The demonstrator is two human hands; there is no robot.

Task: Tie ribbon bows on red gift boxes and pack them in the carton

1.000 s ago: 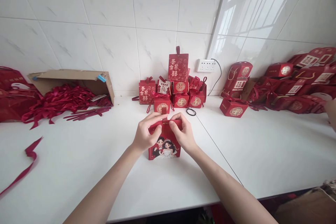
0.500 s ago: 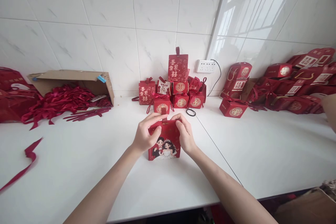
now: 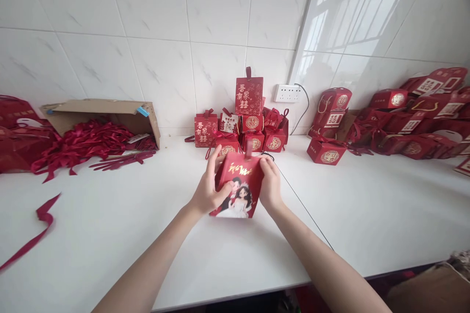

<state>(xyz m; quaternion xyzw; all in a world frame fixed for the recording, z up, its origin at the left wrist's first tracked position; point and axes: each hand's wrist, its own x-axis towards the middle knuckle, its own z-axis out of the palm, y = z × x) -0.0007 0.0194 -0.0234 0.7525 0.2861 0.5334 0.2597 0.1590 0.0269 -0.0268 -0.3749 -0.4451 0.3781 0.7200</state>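
Between my two hands is a red gift box (image 3: 240, 195) with a cartoon bride and groom and gold lettering on its front. It is tilted and slightly blurred, with a ribbon loop (image 3: 249, 148) at its top. My left hand (image 3: 209, 188) grips its left side, thumb across the printed front and fingers behind. At the upper right edge, my right hand (image 3: 270, 183) holds it with curled fingers. Just beyond stand several finished-looking red boxes (image 3: 252, 122), one with a loop on top of the stack.
A cardboard carton (image 3: 103, 105) full of red ribbons (image 3: 97, 139) lies on its side at left. One loose ribbon (image 3: 33, 239) rests on the white table (image 3: 176, 264). More red boxes (image 3: 411, 122) are piled at right. A power strip (image 3: 288, 93) sits against the wall.
The gift box has been raised slightly and tilted, its top leaning right. My left hand has moved from the ribbon loop to the box's side; my right hand has shifted a little right.
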